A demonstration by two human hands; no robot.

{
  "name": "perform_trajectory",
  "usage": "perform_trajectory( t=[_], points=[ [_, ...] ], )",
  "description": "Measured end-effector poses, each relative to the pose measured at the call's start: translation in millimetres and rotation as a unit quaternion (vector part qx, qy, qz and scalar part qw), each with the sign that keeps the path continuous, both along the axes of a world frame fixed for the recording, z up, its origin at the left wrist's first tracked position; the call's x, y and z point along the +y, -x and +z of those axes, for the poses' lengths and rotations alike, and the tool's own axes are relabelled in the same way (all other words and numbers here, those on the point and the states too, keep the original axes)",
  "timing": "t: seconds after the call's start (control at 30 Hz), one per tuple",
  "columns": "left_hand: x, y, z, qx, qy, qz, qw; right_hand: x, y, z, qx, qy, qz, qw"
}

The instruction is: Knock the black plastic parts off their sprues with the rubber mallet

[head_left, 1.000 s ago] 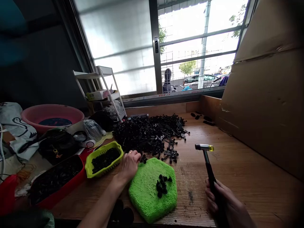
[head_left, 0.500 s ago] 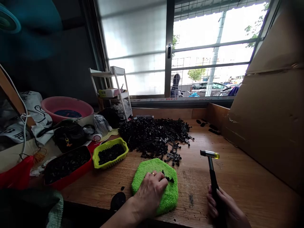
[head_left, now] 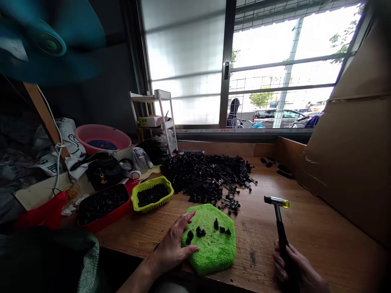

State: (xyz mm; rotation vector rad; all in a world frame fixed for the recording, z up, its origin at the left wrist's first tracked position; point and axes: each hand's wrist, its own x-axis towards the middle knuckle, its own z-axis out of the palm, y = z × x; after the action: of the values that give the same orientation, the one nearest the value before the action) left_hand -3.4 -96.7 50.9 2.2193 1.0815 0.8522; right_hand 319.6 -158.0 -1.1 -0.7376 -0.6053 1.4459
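My left hand [head_left: 175,244] is at the left edge of a green fluffy hexagonal pad [head_left: 210,258], its thumb and fingers spread apart around small black parts [head_left: 190,236] on the pad. More small black pieces [head_left: 216,224] stand or lie on the pad's middle and right. In my right hand [head_left: 293,266] is a small mallet [head_left: 280,228], gripped by its black handle and held upright. Its metal head has a black face on the left and a yellow one on the right. The mallet is over the wooden table, to the right of the pad.
Behind the pad lies a large heap of black plastic parts [head_left: 207,175]. A yellow-green basket [head_left: 146,209] and a red tray [head_left: 105,217], both holding black pieces, stand on the left. A cardboard sheet [head_left: 345,162] leans at the right. A fan [head_left: 50,42] spins at upper left.
My left hand has moved left from the pad's middle and spread its fingers, uncovering the black pieces. The mallet stays in my right hand. The whole view has shifted slightly.
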Motion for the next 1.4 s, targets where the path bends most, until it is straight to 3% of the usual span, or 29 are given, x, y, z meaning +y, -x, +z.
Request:
perform_trajectory(
  t=[0.1, 0.2, 0.4, 0.73, 1.0, 1.23, 1.4],
  points=[
    [-1, 2, -11.5, -0.050, -0.020, 0.076, 0.996, 1, -1, -1.4, 0.000, 0.000, 0.004, 1.000],
    [-3, 1, -19.1, -0.030, -0.042, 0.131, 0.990, 0, -2, -2.3, 0.000, -0.002, 0.011, 1.000],
    [-4, -9, -16.2, 0.016, -0.110, 0.096, 0.989, -1, -4, -3.6, 0.000, 0.006, 0.019, 1.000],
    [-14, 2, -11.8, 0.011, -0.102, 0.030, 0.994, -2, -4, -3.1, -0.005, 0.002, 0.020, 1.000],
    [-20, -16, -11.6, 0.015, -0.118, 0.086, 0.989, -2, -3, -1.5, -0.009, -0.006, 0.023, 1.000],
    [-28, -19, -5.5, 0.014, -0.144, 0.045, 0.988, -4, -1, 2.6, -0.020, -0.006, 0.011, 1.000],
    [-10, -24, -3.8, -0.006, -0.129, 0.155, 0.979, -3, 0, 3.3, -0.021, -0.005, 0.006, 1.000]
  ],
)
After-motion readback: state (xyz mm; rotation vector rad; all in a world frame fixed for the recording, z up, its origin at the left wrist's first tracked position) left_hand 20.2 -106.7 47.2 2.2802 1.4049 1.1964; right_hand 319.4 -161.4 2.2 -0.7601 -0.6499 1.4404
